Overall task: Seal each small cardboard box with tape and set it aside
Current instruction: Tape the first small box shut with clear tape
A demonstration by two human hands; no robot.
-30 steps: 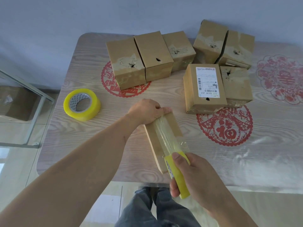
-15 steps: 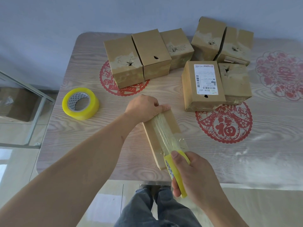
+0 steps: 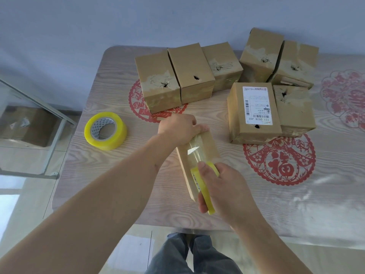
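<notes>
At six o'clock on the tabletop (image 3: 296, 204), left hand (image 3: 178, 128) clamps the box (image 3: 209, 147) at its far end; right hand (image 3: 223, 186) grips the tape roll (image 3: 203, 184), strip stretched taut. Risk: it wrinkles or sticks crooked if either hand slips.

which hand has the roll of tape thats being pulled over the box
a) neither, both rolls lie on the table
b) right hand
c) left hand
b: the right hand grips the yellow tape roll at the near end of the box, while the left hand holds the box's far end; the spare roll lies apart on the table.
</notes>
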